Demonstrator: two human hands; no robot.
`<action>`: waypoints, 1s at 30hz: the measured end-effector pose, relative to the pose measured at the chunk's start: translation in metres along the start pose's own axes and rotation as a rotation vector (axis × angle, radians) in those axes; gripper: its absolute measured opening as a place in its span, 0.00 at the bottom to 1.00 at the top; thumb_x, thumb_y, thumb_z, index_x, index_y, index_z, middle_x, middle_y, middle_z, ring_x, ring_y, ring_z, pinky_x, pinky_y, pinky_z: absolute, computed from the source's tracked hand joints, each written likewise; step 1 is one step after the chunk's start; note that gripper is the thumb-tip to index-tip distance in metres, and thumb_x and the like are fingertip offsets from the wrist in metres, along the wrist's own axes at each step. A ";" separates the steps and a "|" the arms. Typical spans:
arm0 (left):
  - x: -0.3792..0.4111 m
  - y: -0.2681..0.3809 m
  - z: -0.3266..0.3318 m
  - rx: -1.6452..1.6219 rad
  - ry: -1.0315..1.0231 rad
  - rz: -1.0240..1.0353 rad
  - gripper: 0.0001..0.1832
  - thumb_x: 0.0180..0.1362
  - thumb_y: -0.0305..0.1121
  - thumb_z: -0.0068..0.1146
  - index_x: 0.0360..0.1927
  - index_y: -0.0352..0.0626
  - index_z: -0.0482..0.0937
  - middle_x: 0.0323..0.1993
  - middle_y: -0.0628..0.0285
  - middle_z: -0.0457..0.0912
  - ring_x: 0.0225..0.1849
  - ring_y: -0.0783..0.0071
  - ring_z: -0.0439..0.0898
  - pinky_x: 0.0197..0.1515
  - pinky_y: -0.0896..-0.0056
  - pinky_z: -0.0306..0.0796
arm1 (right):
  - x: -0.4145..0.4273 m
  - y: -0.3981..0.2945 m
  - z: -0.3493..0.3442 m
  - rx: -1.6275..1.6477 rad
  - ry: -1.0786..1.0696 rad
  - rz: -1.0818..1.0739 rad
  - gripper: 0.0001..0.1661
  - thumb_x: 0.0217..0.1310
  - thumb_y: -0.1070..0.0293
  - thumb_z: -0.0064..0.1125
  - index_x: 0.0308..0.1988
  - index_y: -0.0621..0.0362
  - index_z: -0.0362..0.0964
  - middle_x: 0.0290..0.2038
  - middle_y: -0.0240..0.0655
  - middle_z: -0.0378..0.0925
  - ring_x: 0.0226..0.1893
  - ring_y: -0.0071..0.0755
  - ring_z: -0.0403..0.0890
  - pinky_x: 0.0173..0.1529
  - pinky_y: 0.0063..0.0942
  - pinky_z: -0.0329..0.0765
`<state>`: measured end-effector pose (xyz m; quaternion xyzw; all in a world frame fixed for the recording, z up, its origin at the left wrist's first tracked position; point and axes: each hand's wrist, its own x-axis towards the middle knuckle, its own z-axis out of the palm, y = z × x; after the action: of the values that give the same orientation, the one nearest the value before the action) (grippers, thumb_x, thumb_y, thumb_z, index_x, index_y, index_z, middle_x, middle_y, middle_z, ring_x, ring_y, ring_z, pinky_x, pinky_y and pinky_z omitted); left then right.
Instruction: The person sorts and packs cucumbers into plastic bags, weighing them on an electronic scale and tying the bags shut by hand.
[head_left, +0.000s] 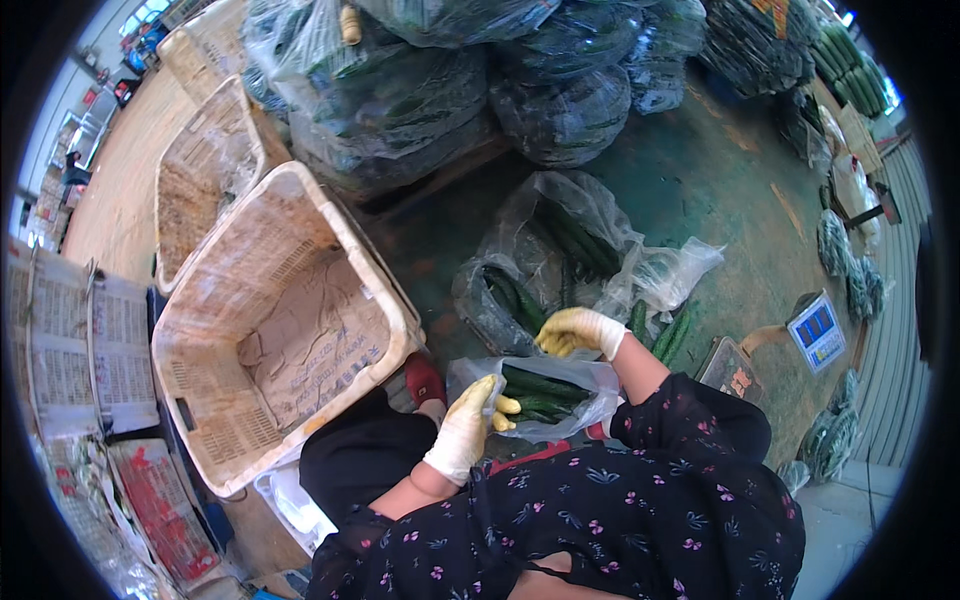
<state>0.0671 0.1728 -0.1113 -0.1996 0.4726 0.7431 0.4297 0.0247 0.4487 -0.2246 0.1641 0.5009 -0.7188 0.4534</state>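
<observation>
My left hand (471, 420), in a yellow-palmed white work glove, grips the near left side of a clear plastic bag (606, 379), thumb outside and fingertips inside the mouth. Several dark green cucumbers (544, 391) lie in that bag at my knees. My right hand (581, 332), gloved alike, is just beyond the bag, with its fingers curled down at the near edge of a larger open plastic bag (487, 330). More cucumbers (574, 236) rest inside the larger bag. Whether my right fingers hold something is hidden. Loose cucumbers (673, 335) lie right of my right wrist.
A large dirty plastic crate (300, 450) with cardboard on its floor stands at my left, and another crate (169, 217) is behind it. Big filled plastic bags (390, 112) are piled ahead. A digital scale (817, 334) stands at the right.
</observation>
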 end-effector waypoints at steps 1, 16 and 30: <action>0.002 -0.001 0.001 0.003 -0.011 -0.010 0.21 0.64 0.48 0.41 0.46 0.39 0.73 0.28 0.55 0.79 0.21 0.73 0.74 0.34 0.67 0.73 | 0.009 0.006 -0.019 0.023 0.114 -0.024 0.17 0.56 0.59 0.54 0.40 0.59 0.76 0.31 0.34 0.79 0.27 0.26 0.77 0.31 0.21 0.74; 0.009 0.001 -0.006 -0.128 -0.065 -0.145 0.25 0.64 0.48 0.41 0.55 0.39 0.67 0.32 0.47 0.78 0.21 0.68 0.75 0.33 0.67 0.74 | 0.115 0.081 -0.038 -0.330 0.802 -0.121 0.49 0.32 0.60 0.69 0.57 0.65 0.60 0.47 0.55 0.72 0.47 0.47 0.76 0.51 0.32 0.71; 0.030 -0.014 -0.022 -0.157 -0.119 -0.231 0.25 0.63 0.49 0.45 0.53 0.39 0.68 0.34 0.49 0.80 0.22 0.70 0.77 0.30 0.73 0.73 | 0.139 0.102 -0.032 0.045 0.431 0.179 0.47 0.38 0.54 0.67 0.54 0.72 0.61 0.47 0.52 0.72 0.46 0.43 0.74 0.49 0.34 0.70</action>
<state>0.0598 0.1698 -0.1496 -0.2411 0.3605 0.7340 0.5226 0.0266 0.4004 -0.3932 0.3675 0.5535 -0.6350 0.3942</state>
